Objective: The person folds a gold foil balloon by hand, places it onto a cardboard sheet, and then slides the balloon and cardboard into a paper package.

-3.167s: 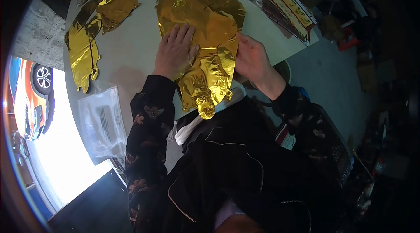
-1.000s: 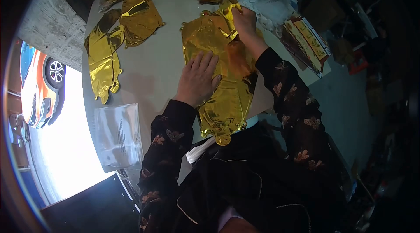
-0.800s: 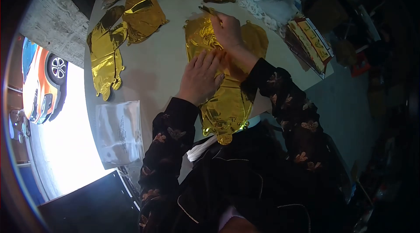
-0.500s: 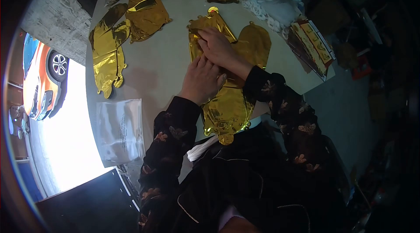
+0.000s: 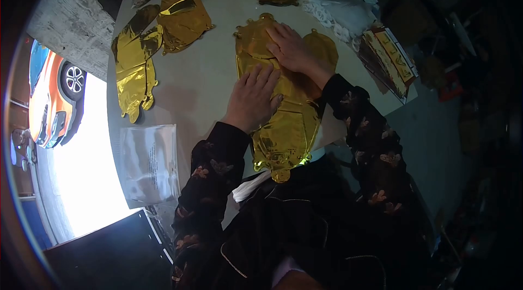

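A flat gold foil balloon (image 5: 286,132) lies on the pale table in front of me, its near end reaching the table edge by my body. My left hand (image 5: 253,96) rests flat on its left side, fingers stretched out and pointing away from me. Farther up, my right hand (image 5: 291,49) lies on the upper part of the foil with its fingers extended toward the left. Both palms face down on the foil, and neither hand grips it. Small rounded tabs show along the balloon's edges.
More gold foil balloons (image 5: 136,66) lie at the left and along the back of the table (image 5: 185,83). A clear plastic bag (image 5: 150,162) is at the left edge. White cord (image 5: 329,16) and a printed package (image 5: 389,61) sit at the right. An orange car (image 5: 52,99) stands outside.
My right hand has slid right and slightly away across the foil, apart from my left hand. The upper part of the balloon looks flatter. My left hand stays in nearly the same place, fingers straighter.
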Tool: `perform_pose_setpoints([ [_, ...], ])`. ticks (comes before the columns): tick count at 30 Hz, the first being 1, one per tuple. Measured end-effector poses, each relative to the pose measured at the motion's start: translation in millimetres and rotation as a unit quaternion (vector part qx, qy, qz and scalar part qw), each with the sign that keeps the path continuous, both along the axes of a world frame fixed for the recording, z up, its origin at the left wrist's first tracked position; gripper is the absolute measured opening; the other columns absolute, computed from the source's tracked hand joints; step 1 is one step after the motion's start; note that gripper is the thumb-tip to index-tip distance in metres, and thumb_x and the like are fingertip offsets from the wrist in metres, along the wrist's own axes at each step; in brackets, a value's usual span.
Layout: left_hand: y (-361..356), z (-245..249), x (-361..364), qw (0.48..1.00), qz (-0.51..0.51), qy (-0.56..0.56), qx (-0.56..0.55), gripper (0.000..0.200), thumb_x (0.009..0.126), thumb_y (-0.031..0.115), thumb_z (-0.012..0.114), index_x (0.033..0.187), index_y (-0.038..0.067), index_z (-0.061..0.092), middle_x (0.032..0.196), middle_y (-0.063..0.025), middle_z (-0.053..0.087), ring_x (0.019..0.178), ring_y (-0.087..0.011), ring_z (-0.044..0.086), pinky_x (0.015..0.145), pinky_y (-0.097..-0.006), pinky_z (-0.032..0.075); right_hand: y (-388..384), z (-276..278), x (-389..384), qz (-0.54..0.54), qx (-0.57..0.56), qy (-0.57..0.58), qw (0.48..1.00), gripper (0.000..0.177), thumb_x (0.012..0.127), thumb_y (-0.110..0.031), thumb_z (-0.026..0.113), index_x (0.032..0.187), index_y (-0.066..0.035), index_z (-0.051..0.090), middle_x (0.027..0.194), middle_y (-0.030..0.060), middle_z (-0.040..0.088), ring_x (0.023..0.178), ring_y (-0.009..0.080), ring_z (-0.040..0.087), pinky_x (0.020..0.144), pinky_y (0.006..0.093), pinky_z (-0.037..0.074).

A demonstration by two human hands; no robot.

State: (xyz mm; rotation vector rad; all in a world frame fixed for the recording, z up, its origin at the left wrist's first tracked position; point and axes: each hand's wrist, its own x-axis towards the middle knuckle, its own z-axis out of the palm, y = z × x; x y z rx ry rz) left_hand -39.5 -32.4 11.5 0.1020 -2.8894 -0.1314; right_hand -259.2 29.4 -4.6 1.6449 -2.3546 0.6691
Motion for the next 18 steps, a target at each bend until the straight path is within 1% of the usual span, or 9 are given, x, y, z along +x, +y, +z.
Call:
perform_pose_setpoints([
  [2, -0.2, -0.6, -0.7, 1.0, 0.0, -0.001, -0.002, 0.06, 0.102, 0.044, 0.044, 0.15, 0.009, 0.039, 0.154, -0.0117, 0.043, 0.145, -0.0293, 0.035, 0.119, -0.0439, 0.027, 0.8, -0.5, 13.9, -0.037, 0.057, 0.022, 0.997, 0.056, 0.101, -0.036, 0.049, 0.148, -0.007, 0.039, 0.154, 0.0191, 0.037, 0.143, 0.0398, 0.033, 0.117, 0.0512, 0.027],
  [5, -0.1, -0.2, 0.4, 1.0, 0.0, -0.01, 0.01, 0.061, 0.101, 0.042, 0.047, 0.151, 0.008, 0.038, 0.155, -0.0122, 0.04, 0.145, -0.0306, 0.034, 0.119, -0.0451, 0.026, -1.7, 2.4, 20.4, -0.057, 0.092, 0.004, 0.994, 0.06, 0.102, -0.042, 0.047, 0.15, -0.009, 0.036, 0.157, 0.0183, 0.032, 0.147, 0.0374, 0.027, 0.119, 0.0546, 0.022],
  [6, 0.0, 0.2, 0.4, 1.0, -0.001, -0.014, 0.017, 0.061, 0.101, 0.04, 0.048, 0.152, 0.008, 0.037, 0.156, -0.0124, 0.039, 0.145, -0.0313, 0.034, 0.119, -0.0456, 0.026, -0.8, 5.5, 22.4, -0.062, 0.105, 0.006, 0.993, 0.06, 0.102, -0.042, 0.047, 0.151, -0.009, 0.035, 0.158, 0.0181, 0.031, 0.148, 0.0371, 0.026, 0.119, 0.0548, 0.022],
  [8, -0.2, -0.8, -0.3, 1.0, 0.0, -0.006, 0.004, 0.061, 0.102, 0.043, 0.046, 0.151, 0.008, 0.038, 0.155, -0.0119, 0.041, 0.145, -0.0301, 0.035, 0.119, -0.0447, 0.027, 0.8, 12.6, 25.5, -0.071, 0.133, 0.01, 0.989, 0.06, 0.102, -0.042, 0.046, 0.152, -0.01, 0.035, 0.159, 0.0175, 0.029, 0.149, 0.0365, 0.022, 0.12, 0.0551, 0.02],
  [11, -0.4, 0.1, -0.1, 1.0, 0.002, -0.003, -0.001, 0.061, 0.102, 0.045, 0.046, 0.15, 0.008, 0.04, 0.154, -0.0117, 0.042, 0.145, -0.0295, 0.035, 0.119, -0.0441, 0.027, 2.1, 9.3, 24.1, -0.033, 0.081, 0.043, 0.995, 0.061, 0.103, -0.044, 0.044, 0.154, -0.011, 0.033, 0.161, 0.0175, 0.027, 0.15, 0.0356, 0.022, 0.121, 0.0535, 0.018],
  [14, -0.2, -0.5, -0.6, 1.0, 0.001, 0.003, 0.006, 0.061, 0.101, 0.045, 0.048, 0.149, 0.008, 0.041, 0.154, -0.0115, 0.042, 0.145, -0.0295, 0.035, 0.119, -0.0439, 0.027, 1.2, 7.2, 18.0, -0.011, 0.126, -0.01, 0.992, 0.062, 0.104, -0.044, 0.042, 0.155, -0.011, 0.032, 0.162, 0.0171, 0.026, 0.151, 0.0347, 0.021, 0.121, 0.0528, 0.018],
  [18, -0.6, -2.7, -0.6, 1.0, 0.002, 0.011, 0.006, 0.062, 0.1, 0.045, 0.05, 0.149, 0.008, 0.042, 0.154, -0.0112, 0.042, 0.144, -0.0295, 0.036, 0.118, -0.0436, 0.028, 1.6, 8.8, 19.5, -0.019, 0.134, -0.005, 0.991, 0.061, 0.104, -0.045, 0.04, 0.155, -0.012, 0.032, 0.162, 0.0169, 0.026, 0.151, 0.0347, 0.022, 0.121, 0.0519, 0.017],
])
